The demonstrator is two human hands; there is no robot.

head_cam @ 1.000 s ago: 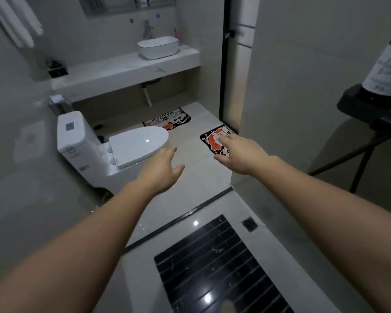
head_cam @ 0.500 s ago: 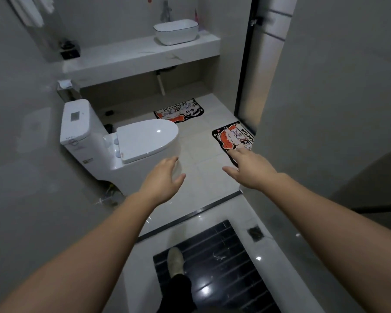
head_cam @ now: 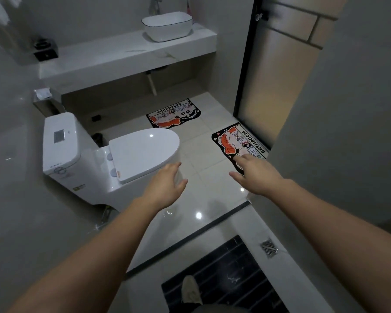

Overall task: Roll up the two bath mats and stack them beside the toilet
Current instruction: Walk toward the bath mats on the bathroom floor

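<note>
Two cartoon bath mats with black borders lie flat on the pale tile floor. The far mat (head_cam: pixel 173 113) is below the sink counter. The near mat (head_cam: pixel 237 142) lies by the door, with its near end hidden behind my right hand (head_cam: pixel 255 173). That hand is stretched out, fingers apart, holding nothing. My left hand (head_cam: pixel 167 186) is also open and empty, held in the air in front of the white toilet (head_cam: pixel 113 159), whose lid is down.
A white counter (head_cam: pixel 122 55) with a basin (head_cam: pixel 167 26) runs along the back wall. A frosted door (head_cam: pixel 271 86) stands right. A dark threshold strip (head_cam: pixel 190 236) crosses the floor; a black striped panel (head_cam: pixel 226 276), floor drain (head_cam: pixel 269 247) and my foot (head_cam: pixel 191 290) are near.
The view has moved forward and tilted down; the toilet and both mats appear closer. Both arms stay stretched out, hands open. My foot has stepped onto the dark panel.
</note>
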